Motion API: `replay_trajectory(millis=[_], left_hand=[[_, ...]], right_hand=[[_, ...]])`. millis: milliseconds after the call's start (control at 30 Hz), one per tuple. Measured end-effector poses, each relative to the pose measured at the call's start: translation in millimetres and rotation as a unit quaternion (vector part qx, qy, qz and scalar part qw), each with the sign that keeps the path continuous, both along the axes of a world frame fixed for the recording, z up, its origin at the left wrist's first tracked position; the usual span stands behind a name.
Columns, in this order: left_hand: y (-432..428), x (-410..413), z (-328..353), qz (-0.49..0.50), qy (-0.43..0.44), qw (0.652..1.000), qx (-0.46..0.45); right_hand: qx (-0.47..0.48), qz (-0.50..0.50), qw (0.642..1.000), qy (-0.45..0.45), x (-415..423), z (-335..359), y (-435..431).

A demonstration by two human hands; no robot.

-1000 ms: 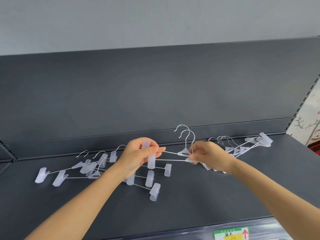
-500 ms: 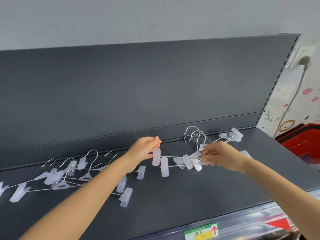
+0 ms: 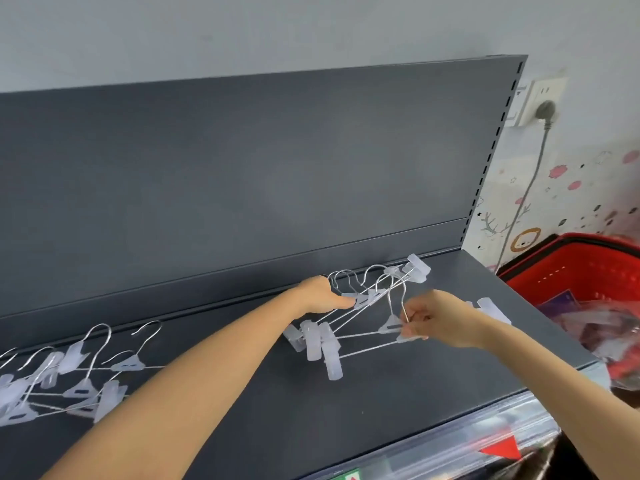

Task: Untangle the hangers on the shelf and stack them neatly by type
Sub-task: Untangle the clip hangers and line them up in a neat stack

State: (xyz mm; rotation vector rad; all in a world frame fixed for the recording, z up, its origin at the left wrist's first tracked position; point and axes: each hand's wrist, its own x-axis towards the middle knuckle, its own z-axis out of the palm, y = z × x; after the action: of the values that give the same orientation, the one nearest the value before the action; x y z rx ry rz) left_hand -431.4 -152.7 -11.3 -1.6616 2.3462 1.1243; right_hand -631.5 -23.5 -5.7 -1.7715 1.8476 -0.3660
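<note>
Both arms reach over the dark shelf (image 3: 381, 393), and most of the work is at its far right end. There the stacked hangers (image 3: 311, 336) lie at a slant, their frosted clips bunched at the left and another cluster of clips up against the back panel (image 3: 242, 168), with the wire hooks arching toward that panel. The left hand (image 3: 322, 296) sits on top of this stack, fingers curled down and pinching a plastic centre piece just below the hooks, so it covers part of the hooks behind it. Just near of it, the right hand (image 3: 440, 317) pinches the thin hook stem of the near hangers (image 3: 390, 325) between thumb and fingertips; their wire bars run leftward to clips that overlap the stack's clips. This hand hides the right ends of those bars, and a couple of clips show past its wrist. Well apart, at the left end of the shelf, the tangled hangers (image 3: 83, 382) lie crossed over one another, and the left forearm passes in front of their right side. Off the shelf's right end stands a red basket (image 3: 581, 271) with packets inside. Above it a plug sits in a wall socket (image 3: 540, 98), its grey cable (image 3: 526, 195) hanging down a sticker-dotted wall. A clear label strip (image 3: 467, 441) runs along the shelf's near edge.
</note>
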Motion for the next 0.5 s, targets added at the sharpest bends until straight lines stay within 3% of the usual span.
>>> replay_trajectory(millis=[500], left_hand=[[-4.8, -55.1, -32.2, 0.107, 0.050, 0.992, 0.034]], right_hand=[[-0.003, 0.001, 1.000, -0.010, -34.0, -15.3, -5.8]])
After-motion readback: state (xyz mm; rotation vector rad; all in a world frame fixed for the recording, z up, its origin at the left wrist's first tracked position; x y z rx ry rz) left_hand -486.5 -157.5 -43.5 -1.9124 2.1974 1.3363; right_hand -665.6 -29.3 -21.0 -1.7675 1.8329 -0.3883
